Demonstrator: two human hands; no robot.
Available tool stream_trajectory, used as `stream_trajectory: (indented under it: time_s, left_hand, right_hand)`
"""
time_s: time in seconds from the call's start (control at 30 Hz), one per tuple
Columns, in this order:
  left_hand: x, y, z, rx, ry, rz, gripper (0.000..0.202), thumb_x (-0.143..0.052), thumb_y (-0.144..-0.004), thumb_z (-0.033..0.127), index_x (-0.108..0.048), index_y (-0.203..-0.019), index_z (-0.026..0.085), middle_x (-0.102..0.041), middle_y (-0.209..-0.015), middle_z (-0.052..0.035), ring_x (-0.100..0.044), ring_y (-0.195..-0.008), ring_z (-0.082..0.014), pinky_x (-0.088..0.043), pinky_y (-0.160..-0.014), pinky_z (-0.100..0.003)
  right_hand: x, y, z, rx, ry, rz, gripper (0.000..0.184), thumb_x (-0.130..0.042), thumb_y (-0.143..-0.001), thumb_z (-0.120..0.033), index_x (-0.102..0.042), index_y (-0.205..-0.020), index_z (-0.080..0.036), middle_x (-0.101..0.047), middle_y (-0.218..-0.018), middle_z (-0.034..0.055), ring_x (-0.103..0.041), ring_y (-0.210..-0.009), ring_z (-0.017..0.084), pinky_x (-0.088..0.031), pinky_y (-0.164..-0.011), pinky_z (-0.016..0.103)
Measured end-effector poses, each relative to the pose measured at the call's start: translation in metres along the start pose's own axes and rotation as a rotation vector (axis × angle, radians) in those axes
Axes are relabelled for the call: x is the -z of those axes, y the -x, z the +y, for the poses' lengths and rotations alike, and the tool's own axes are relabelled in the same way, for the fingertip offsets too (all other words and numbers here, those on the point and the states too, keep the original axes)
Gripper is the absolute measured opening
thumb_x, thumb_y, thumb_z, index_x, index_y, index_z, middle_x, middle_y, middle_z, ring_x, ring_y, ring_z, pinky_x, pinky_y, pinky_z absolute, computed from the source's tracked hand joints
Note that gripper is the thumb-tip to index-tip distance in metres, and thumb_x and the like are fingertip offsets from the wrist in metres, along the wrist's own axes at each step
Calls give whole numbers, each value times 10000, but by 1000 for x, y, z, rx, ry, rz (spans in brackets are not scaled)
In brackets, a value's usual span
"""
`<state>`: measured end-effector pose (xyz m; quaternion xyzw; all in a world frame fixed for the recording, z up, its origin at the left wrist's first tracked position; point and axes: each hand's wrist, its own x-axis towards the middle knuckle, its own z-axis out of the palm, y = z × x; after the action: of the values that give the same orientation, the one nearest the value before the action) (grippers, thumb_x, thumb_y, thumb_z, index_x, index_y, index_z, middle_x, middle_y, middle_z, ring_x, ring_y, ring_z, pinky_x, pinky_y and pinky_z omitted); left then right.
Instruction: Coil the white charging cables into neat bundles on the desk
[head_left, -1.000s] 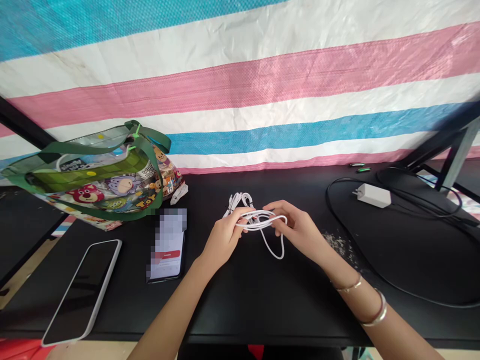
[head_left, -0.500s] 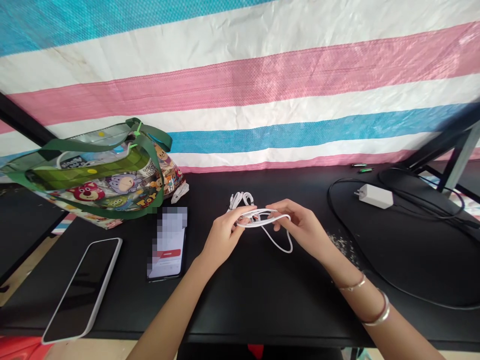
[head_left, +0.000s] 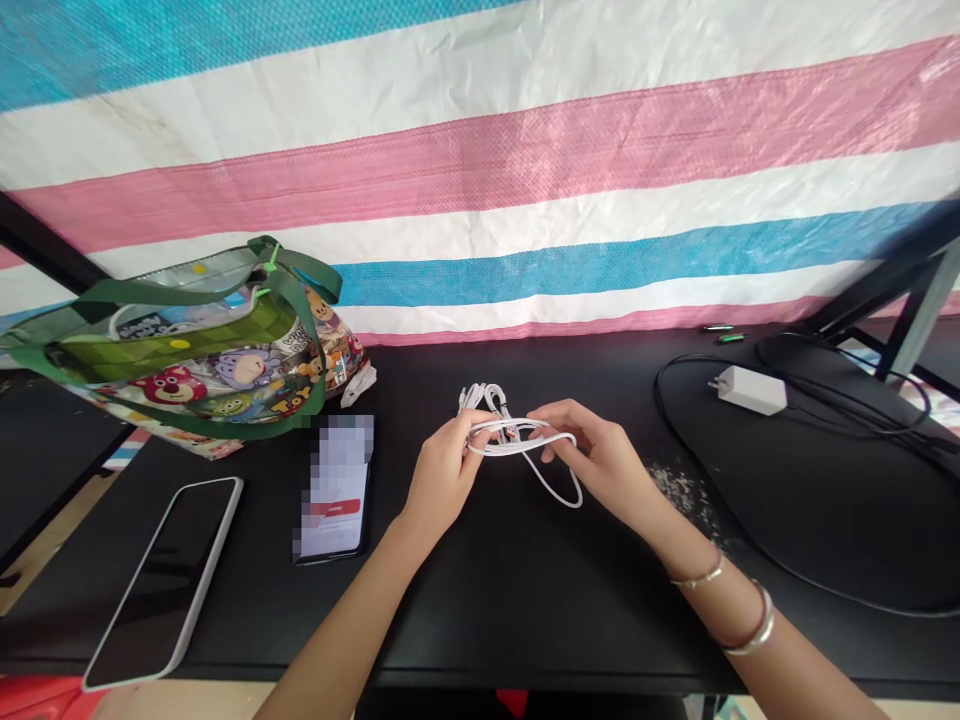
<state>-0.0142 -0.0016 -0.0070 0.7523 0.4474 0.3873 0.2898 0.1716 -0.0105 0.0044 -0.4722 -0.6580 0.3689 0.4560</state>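
We are gripping a white cable (head_left: 521, 447) between both hands, just above the middle of the black table (head_left: 525, 610), with the fingers (head_left: 469, 432) of our left hand (head_left: 442, 482) and right hand (head_left: 600, 462) curled closed around its strands. A slack loop (head_left: 568, 497) is hanging toward us by the right hand, and we are judging that it calls for gathering in.

This looks like a makeshift desk corner, perhaps in a home or small workroom (hard to say which): a black desk (head_left: 517, 610) against a striped plastic tarp (head_left: 480, 170), with a phone (head_left: 161, 580), a cartoon tote bag (head_left: 187, 365) and a white charger (head_left: 751, 390) on top.
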Motion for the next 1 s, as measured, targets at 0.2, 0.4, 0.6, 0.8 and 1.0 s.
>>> stream_trajectory:
  time_s: [0.2,0.4,0.6,0.8,1.0]
  left_hand:
    - [0,0,1,19,9,3,241,-384,-925,274,-607,-961,189,-701,-842,-31,-653,-695,-146,-497,-668,-233]
    - [2,-1,3,95,73,-93,294,-361,-916,263,-631,-1017,208,-677,-764,-7,-609,-591,-124,-478,-597,-214]
    - [8,-4,6,132,160,-242,342,-378,-885,244,-632,-1108,189,-603,-633,20,-527,-503,-108,-450,-548,-201]
    - [11,-5,9,119,196,-309,367,-386,-880,240,-630,-1150,186,-614,-684,14,-510,-532,-105,-436,-563,-200]
    - [9,-3,10,109,204,-300,362,-378,-888,239,-653,-1118,196,-640,-742,5,-519,-562,-104,-443,-598,-203]
  right_hand:
    - [0,0,-3,-16,34,-16,157,-474,-774,-210,-595,-873,-203,-691,-704,1,-654,-562,131,-515,-527,233]
    - [2,0,-3,-26,90,-31,172,-446,-797,-216,-598,-876,-198,-606,-568,-26,-595,-483,130,-445,-477,233]
    - [11,-3,1,-147,-12,-128,190,-490,-798,-292,-605,-911,-190,-605,-647,-18,-513,-429,91,-408,-414,218]
    - [22,-6,-2,-178,-120,-257,245,-623,-759,-393,-627,-887,-185,-643,-783,18,-491,-498,82,-455,-462,225]
    - [20,-5,-5,-184,-129,-260,437,-606,-753,-601,-652,-819,-172,-605,-665,7,-456,-471,83,-426,-441,225]
